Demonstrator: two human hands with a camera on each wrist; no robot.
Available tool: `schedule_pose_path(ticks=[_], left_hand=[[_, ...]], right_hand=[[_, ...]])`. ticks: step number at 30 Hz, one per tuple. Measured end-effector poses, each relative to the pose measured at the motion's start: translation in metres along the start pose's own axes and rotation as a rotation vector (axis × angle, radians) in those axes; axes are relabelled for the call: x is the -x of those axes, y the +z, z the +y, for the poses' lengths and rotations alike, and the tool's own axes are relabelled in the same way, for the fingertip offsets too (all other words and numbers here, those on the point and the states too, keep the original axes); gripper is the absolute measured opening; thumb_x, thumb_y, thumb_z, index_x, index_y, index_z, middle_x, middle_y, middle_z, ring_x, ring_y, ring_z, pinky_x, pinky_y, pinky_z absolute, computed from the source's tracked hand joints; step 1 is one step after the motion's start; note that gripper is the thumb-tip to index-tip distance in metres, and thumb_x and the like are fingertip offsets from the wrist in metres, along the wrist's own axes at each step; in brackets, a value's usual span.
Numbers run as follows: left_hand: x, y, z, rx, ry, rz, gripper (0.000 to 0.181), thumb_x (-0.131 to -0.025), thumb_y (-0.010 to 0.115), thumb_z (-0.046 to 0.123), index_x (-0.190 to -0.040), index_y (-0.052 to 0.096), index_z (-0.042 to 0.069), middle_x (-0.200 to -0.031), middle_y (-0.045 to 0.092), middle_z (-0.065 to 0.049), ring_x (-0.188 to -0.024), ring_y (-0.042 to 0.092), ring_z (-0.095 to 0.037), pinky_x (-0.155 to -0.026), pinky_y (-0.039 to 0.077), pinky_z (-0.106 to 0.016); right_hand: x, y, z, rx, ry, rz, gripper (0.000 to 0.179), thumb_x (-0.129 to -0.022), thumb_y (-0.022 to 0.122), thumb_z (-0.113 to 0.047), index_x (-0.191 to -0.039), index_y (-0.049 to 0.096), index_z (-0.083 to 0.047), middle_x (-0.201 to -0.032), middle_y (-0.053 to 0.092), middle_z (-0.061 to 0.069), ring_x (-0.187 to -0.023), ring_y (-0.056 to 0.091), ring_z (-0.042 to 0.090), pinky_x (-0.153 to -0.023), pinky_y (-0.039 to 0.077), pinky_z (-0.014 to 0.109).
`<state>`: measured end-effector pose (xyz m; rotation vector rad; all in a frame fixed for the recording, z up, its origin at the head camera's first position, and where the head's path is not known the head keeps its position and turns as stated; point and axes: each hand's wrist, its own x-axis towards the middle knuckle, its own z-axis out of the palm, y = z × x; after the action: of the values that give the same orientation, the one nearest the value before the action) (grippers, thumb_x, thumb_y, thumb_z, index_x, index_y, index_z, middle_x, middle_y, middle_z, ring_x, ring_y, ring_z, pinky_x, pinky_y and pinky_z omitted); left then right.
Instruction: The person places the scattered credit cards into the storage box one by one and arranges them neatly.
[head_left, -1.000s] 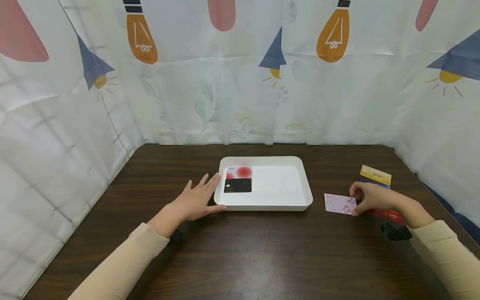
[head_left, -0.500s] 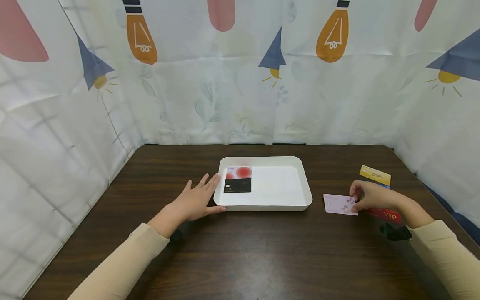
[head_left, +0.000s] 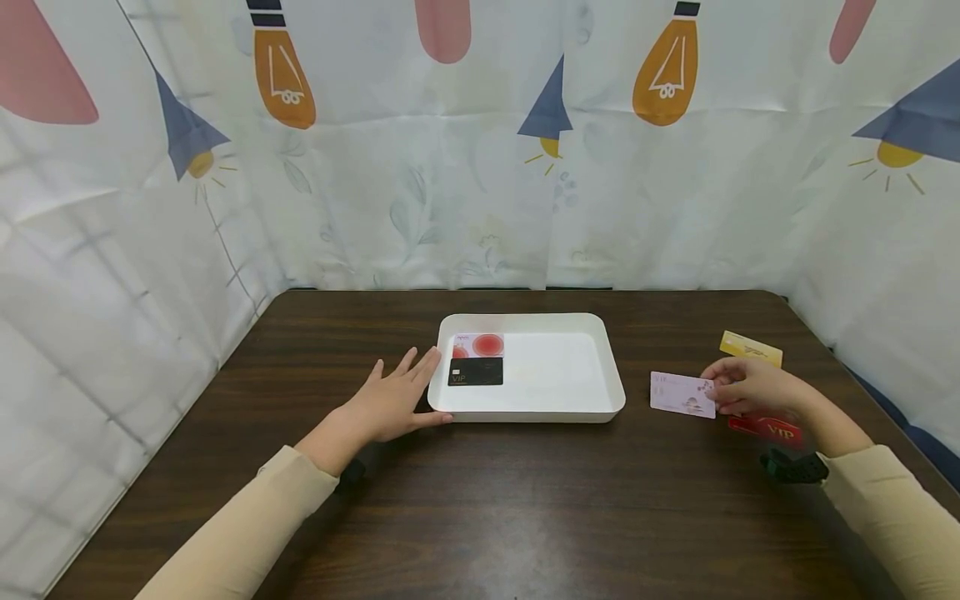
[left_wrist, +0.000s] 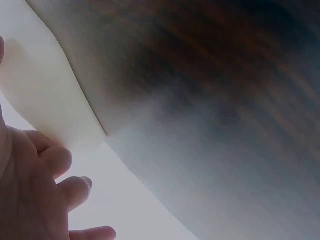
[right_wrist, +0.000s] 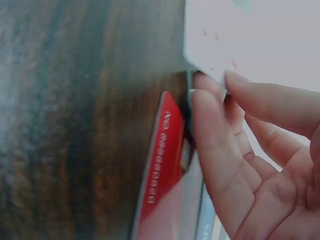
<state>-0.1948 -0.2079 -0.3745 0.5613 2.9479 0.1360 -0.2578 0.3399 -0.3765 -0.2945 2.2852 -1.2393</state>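
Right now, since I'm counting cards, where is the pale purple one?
In the head view, the pale purple card is right of the white tray, pinched in the right hand, left of the red card.

Curtained booth, printed cloth [head_left: 472, 200] around a wooden table [head_left: 540, 500]

A printed white curtain [head_left: 360, 200] hangs behind the wooden table [head_left: 540, 500], a blue strip [head_left: 936, 454], perhaps fabric, at right.

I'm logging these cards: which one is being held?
The pale pink VIP card, pinched by the right hand; the black card and red-circle card lie in the tray, yellow card and red card outside it.
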Motion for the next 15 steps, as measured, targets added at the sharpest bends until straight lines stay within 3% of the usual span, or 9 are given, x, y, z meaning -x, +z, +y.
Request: schedule_pose_path(ticks=[10, 12, 15], left_hand=[[0.002, -0.001, 0.001, -0.002, 0.003, 0.004, 0.105, -0.093, 0.062, 0.066, -0.164, 0.015, 0.004, -0.168, 0.023, -0.013, -0.155, 0.014, -0.037, -0.115, 0.013, -0.072], [0.002, -0.001, 0.001, -0.002, 0.003, 0.004, 0.105, -0.094, 0.062, 0.066, -0.164, 0.015, 0.004, -0.168, 0.023, -0.013, -0.155, 0.014, -0.038, -0.115, 0.014, -0.072], [0.001, -0.001, 0.001, 0.001, 0.001, 0.002, 0.105, -0.094, 0.062, 0.065, -0.164, 0.015, 0.004, -0.168, 0.022, -0.013, -0.155, 0.014, -0.038, -0.115, 0.014, -0.072]], right_hand=[[-0.001, -0.007, 0.016, -0.251, 0.023, 0.052, 0.041, -0.105, 0.058, -0.007, -0.138, 0.050, 0.016, -0.108, 0.065, 0.001, -0.092, 0.066, 0.012, -0.083, 0.060, 0.032], [-0.001, -0.009, 0.019, -0.304, 0.026, 0.057, 0.036, -0.105, 0.058, -0.007, -0.137, 0.056, 0.009, -0.109, 0.066, -0.001, -0.093, 0.067, 0.012, -0.084, 0.059, 0.031], [0.000, -0.011, 0.021, -0.372, 0.032, 0.059, 0.023, -0.106, 0.057, -0.007, -0.125, 0.070, -0.012, -0.108, 0.066, -0.003, -0.093, 0.068, 0.012, -0.085, 0.059, 0.031]])
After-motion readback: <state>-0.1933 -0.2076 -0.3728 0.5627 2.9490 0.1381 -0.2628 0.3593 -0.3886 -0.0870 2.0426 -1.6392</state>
